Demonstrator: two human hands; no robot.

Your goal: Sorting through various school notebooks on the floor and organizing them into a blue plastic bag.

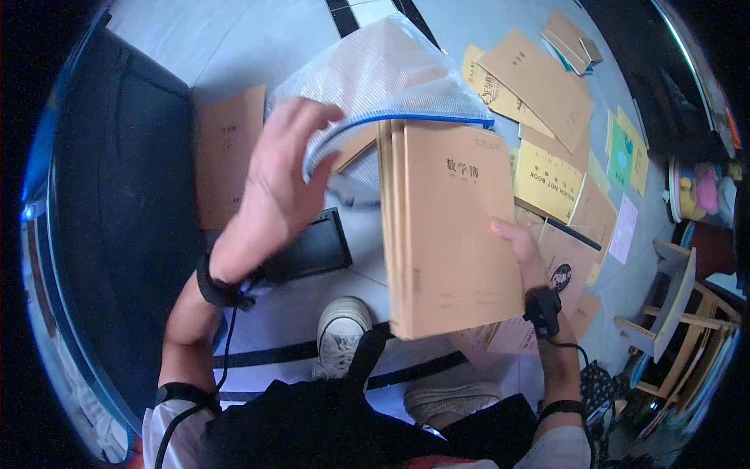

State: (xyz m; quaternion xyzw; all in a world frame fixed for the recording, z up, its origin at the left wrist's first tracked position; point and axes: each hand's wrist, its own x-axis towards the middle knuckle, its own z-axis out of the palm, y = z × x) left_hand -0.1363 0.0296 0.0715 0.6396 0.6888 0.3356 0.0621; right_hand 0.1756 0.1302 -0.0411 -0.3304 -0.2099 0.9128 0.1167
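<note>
My right hand [521, 240] grips a thick stack of brown paper-covered exercise books [457, 234] by its right edge, thumb over the front cover. The stack is held up on its end, spines to the left. Its upper end reaches the blue-edged mouth of a translucent mesh zip bag [381, 76]. At the left of that mouth is my left hand [281, 170], the bag's rim between its thumb and fingers; the hand is slightly blurred. Another brown book [356, 149] shows in the bag's opening. The fingers behind the stack are hidden.
Loose brown and yellow notebooks [551, 176] lie spread on the tiled floor to the right. A brown book [228, 158] lies left, beside a large black box-like object [129, 223]. A black tablet-like object [319, 243] is under my left wrist. A small wooden chair [674, 305] stands right.
</note>
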